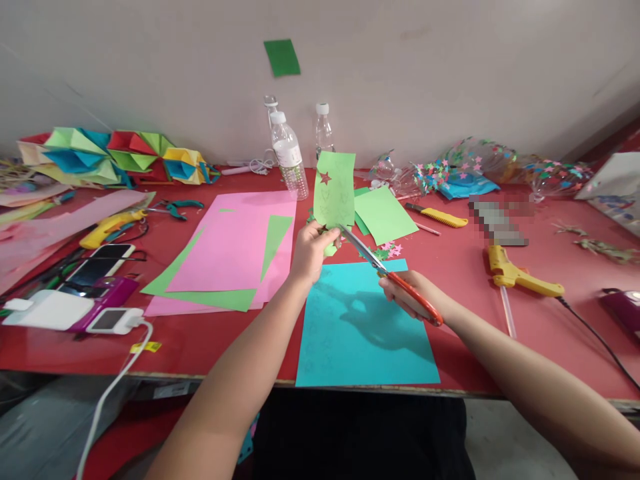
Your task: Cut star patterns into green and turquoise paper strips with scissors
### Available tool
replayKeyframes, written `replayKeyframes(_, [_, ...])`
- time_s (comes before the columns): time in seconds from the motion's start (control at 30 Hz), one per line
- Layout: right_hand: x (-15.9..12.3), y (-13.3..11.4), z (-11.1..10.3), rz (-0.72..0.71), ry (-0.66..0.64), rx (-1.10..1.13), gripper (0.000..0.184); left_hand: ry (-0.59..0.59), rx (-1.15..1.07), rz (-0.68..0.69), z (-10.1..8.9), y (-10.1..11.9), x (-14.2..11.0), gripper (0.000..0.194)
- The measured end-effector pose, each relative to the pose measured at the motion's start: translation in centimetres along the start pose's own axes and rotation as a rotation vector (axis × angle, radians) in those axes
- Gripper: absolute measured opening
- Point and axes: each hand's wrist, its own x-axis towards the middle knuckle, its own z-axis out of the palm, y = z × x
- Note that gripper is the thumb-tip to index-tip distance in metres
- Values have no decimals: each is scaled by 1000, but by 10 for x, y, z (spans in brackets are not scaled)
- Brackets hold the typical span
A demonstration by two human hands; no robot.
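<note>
My left hand pinches the lower edge of an upright light green paper strip, which has a star-shaped hole near its top left. My right hand grips orange-handled scissors; their blades point up and left and meet the strip's bottom edge beside my left fingers. Both hands hover above a cyan paper sheet lying at the table's front edge. Small cut paper stars lie just beyond the cyan sheet.
Pink and green sheets lie to the left, with phones and a charger further left. Two water bottles stand at the back. A yellow glue gun and a yellow utility knife lie to the right. Folded paper shapes sit at back left.
</note>
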Motion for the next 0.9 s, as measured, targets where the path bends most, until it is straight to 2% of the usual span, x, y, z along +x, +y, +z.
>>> replayKeyframes(0.37, [1,2,1,-9,5,5,54,0,-6,18,1,0,-2,18])
replayKeyframes(0.6, [3,2,-1,-32,-7,35,54,2,-14,-15,2,2,-4,16])
replayKeyframes(0.73, [1,3,-2,-60,-26,58,53,81,-24,-17,1,-2,-4,17])
replayKeyframes(0.9, [-1,3,2,-87,-56,92,53,54,-18,43,4,-11,-6,19])
